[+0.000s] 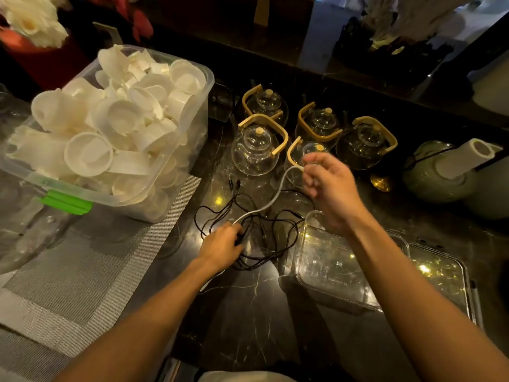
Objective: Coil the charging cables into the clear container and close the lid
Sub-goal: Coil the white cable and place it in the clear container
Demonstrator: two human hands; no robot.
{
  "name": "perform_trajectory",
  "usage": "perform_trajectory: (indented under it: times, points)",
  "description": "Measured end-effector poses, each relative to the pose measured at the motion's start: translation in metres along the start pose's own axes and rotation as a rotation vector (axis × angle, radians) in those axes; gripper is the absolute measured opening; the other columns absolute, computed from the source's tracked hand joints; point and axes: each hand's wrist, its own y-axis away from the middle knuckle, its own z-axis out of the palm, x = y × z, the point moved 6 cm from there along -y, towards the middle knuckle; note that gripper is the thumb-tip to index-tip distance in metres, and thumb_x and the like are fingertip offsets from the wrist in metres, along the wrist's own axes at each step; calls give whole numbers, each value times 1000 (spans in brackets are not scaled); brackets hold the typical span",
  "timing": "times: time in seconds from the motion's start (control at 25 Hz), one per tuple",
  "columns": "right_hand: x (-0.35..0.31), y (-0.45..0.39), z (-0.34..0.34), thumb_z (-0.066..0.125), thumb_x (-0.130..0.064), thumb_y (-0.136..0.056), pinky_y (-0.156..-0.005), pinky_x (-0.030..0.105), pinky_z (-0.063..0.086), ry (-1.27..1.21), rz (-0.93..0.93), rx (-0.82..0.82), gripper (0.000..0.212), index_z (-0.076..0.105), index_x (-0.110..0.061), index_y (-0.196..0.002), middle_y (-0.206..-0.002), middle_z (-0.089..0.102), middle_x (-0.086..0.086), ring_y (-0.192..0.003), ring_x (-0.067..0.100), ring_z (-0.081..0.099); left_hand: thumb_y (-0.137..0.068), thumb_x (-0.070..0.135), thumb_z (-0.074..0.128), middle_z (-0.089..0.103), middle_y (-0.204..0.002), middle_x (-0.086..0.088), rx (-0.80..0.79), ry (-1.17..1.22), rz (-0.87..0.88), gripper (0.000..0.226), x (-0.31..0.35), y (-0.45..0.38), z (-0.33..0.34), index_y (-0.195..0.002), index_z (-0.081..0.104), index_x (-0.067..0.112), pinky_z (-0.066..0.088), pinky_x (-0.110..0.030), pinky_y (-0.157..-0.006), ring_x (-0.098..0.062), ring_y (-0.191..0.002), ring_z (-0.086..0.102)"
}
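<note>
- The white charging cable (271,201) is pinched at its far end by the raised right hand (329,186) and runs diagonally down-left to the left hand (224,244).
- The left hand's fingers are closed on the white cable's lower run amid the black cables (248,216), tangled on the dark marble counter (248,312).
- The clear container (330,268) lies open just right of the tangle, under the right forearm, nearer that hand; its lid (440,274) lies beside it.

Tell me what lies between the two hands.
In the head view, the white cable runs from the left hand to the right hand, above tangled black cables on the dark counter.
</note>
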Motion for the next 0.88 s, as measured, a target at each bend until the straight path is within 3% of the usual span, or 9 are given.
perform_trajectory:
  times: [0.16, 0.28, 0.36, 0.44, 0.52, 0.6, 0.68, 0.76, 0.88]
  points:
    - [-49, 19, -10, 50, -10, -104, -69, 27, 56, -226, -107, -137, 22, 66, -8, -118, -99, 75, 10, -66, 16, 66, -95, 30, 64, 68, -104, -3, 57, -3, -18, 26, 7, 9, -6, -119, 65, 19, 58, -43, -83, -21, -96, 67]
    - [-76, 38, -21, 46, -9, -100, -84, 35, 57, -315, -174, -261, 33, 62, -6, -130, -131, 69, 16, -82, 21, 74, -97, 37, 58, 73, -95, -2, 125, -45, -69, 27, 12, 18, -13, -120, 66, 25, 57, -40, -81, -21, -92, 70]
    - [-91, 49, -34, 47, -4, -99, -88, 36, 57, -324, -233, -289, 38, 56, -6, -135, -140, 64, 15, -88, 21, 75, -97, 39, 56, 75, -91, -1, 172, -33, -78, 27, 18, 26, -17, -117, 68, 27, 58, -40, -81, -20, -90, 71]
    - [-96, 58, -50, 52, -7, -103, -85, 34, 58, -277, -263, -201, 29, 58, -6, -132, -134, 69, 13, -87, 19, 76, -96, 40, 58, 73, -85, 6, 228, 35, -61, 22, 31, 33, -25, -109, 72, 28, 55, -35, -77, -17, -89, 71]
    - [-95, 67, -66, 56, -17, -104, -79, 29, 58, -199, -268, -66, 24, 65, -4, -122, -111, 77, 12, -79, 16, 75, -94, 38, 61, 68, -74, 10, 283, 124, -1, 18, 55, 36, -36, -100, 74, 28, 49, -31, -68, -12, -80, 68]
    - [-94, 78, -81, 59, -24, -102, -75, 26, 55, -160, -275, 5, 24, 72, -6, -112, -94, 72, 11, -73, 13, 66, -93, 36, 65, 67, -71, 9, 331, 232, 85, 13, 87, 39, -48, -94, 74, 27, 52, -34, -65, -10, -72, 65]
    - [-97, 89, -95, 62, -31, -99, -78, 28, 54, -142, -275, 32, 25, 78, -11, -102, -91, 65, 8, -77, 11, 61, -93, 36, 67, 70, -75, 9, 344, 417, 190, 10, 123, 41, -60, -92, 75, 29, 56, -29, -67, -7, -72, 65]
    - [-98, 99, -109, 62, -32, -99, -83, 35, 58, -139, -253, 44, 28, 75, -8, -97, -89, 72, 7, -85, 17, 70, -93, 44, 63, 73, -83, 11, 294, 600, 312, 12, 165, 45, -71, -95, 74, 38, 54, -19, -70, -5, -79, 68]
    - [-84, 111, -114, 55, -32, -103, -66, 37, 59, -81, -157, 1, 30, 71, -7, -97, -70, 69, 5, -58, 16, 67, -92, 59, 53, 75, -100, 9, 151, 845, 387, 24, 223, 40, -77, -102, 71, 46, 56, -23, -80, -8, -94, 72]
